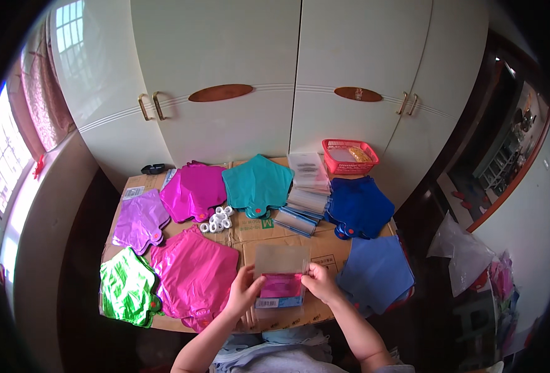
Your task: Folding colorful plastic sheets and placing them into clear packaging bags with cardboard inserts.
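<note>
Between my two hands, near the front edge of the table, is a clear plastic packet [281,276]. Its lower part shows folded pink foil and a blue-and-white card with a barcode; the upper part looks see-through and flat. My left hand [245,290] grips the packet's left side, thumb on top. At the right side, my right hand [321,283] pinches the edge near the packet's middle. Some of the fingers are hidden behind the packet. Left of my left hand lies a stack of hot-pink foil balloons [197,273].
Around the cardboard-covered table [247,236] lie green [127,289], lilac [139,217], magenta [193,191], teal [257,183] and dark blue foil balloons [360,206]. White ribbon rolls [217,220], stacked packets [301,208], blue-grey sheets [377,271] and a red basket [349,166] are also there.
</note>
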A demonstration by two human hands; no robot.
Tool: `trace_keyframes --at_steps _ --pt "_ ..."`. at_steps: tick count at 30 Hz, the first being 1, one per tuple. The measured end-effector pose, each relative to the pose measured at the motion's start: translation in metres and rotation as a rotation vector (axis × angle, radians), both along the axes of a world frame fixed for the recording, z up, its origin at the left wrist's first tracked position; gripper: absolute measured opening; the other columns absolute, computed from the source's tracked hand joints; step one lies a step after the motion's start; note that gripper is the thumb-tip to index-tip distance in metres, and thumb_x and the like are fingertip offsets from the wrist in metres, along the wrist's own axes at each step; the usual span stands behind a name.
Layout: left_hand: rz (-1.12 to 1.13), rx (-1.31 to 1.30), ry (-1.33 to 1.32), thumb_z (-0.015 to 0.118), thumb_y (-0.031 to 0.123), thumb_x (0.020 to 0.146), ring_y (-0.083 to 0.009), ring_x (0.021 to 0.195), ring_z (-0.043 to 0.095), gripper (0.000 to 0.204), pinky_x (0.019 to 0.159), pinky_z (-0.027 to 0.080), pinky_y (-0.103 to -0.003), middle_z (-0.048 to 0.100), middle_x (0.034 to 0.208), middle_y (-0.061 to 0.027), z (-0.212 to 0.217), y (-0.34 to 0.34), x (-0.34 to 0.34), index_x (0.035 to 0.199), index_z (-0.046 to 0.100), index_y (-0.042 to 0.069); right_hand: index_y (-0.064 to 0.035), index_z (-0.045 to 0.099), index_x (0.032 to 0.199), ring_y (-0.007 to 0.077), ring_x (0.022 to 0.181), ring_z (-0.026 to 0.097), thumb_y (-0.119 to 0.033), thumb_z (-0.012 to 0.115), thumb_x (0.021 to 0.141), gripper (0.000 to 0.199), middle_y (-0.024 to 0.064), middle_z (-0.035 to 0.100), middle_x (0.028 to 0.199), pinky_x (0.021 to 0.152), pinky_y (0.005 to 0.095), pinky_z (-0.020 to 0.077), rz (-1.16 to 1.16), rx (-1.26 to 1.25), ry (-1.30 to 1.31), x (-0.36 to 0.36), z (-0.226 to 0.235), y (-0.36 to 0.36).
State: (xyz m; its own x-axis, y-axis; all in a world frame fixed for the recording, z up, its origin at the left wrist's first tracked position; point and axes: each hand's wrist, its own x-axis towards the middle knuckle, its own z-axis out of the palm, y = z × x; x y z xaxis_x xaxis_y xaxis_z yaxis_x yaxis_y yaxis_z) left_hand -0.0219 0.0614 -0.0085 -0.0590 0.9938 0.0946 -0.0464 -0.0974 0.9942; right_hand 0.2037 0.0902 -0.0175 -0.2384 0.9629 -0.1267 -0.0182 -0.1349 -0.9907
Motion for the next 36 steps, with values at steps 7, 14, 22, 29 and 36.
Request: trace_keyframes --at_steps 7,14,22,29,36 --pt "-0.102 -0.023 -0.113 0.056 0.008 0.094 -0.0004 0.066 0.042 0.008 0.056 0.036 -0.018 0.051 0.073 0.0066 0.023 -0.005 0.004 0.091 0.057 0.001 0.0009 0.055 0.097 0.0099 0.077 0.061 -0.004 0.056 0.080 0.017 0.0055 0.065 0.087 0.067 0.0245 0.0490 -0.019 0.120 -0.019 -0.005 0.028 -0.004" --pt "-0.082 0.059 0.117 0.057 0.008 0.092 -0.0013 0.065 0.040 0.009 0.056 0.037 -0.018 0.051 0.068 0.0045 0.035 -0.012 0.006 0.090 0.057 -0.001 0.0001 0.047 0.104 0.0113 0.068 0.058 -0.005 0.060 0.076 0.032 0.0052 0.059 0.076 0.063 0.0253 0.0479 -0.193 0.371 -0.142 -0.011 0.042 -0.004" --pt "-0.106 0.040 0.194 0.056 0.005 0.093 -0.0012 0.071 0.041 0.007 0.061 0.037 -0.018 0.052 0.075 0.0058 0.033 -0.018 0.008 0.090 0.056 -0.001 -0.0038 0.045 0.102 0.0197 0.058 0.059 -0.004 0.055 0.072 0.032 0.0112 0.060 0.073 0.056 0.0328 0.0457 -0.237 0.374 -0.413 -0.016 0.066 0.002" --pt "-0.135 -0.003 0.032 0.054 0.005 0.094 -0.0017 0.074 0.046 0.008 0.064 0.039 -0.018 0.056 0.081 0.0044 0.021 -0.016 0.005 0.096 0.058 -0.002 -0.0043 0.044 0.106 0.0160 0.061 0.058 0.000 0.051 0.073 0.034 0.0118 0.063 0.079 0.057 0.0323 0.0464 -0.202 0.326 -0.262 -0.014 0.054 0.003" --pt "-0.116 -0.059 -0.232 0.052 0.006 0.095 -0.0042 0.083 0.053 0.010 0.073 0.045 -0.019 0.062 0.091 0.0000 0.011 -0.013 -0.003 0.101 0.057 -0.002 0.0019 0.054 0.114 0.0103 0.087 0.059 0.000 0.051 0.080 0.033 0.0077 0.064 0.098 0.076 0.0247 0.0470 0.185 0.033 0.087 -0.004 0.045 -0.006"
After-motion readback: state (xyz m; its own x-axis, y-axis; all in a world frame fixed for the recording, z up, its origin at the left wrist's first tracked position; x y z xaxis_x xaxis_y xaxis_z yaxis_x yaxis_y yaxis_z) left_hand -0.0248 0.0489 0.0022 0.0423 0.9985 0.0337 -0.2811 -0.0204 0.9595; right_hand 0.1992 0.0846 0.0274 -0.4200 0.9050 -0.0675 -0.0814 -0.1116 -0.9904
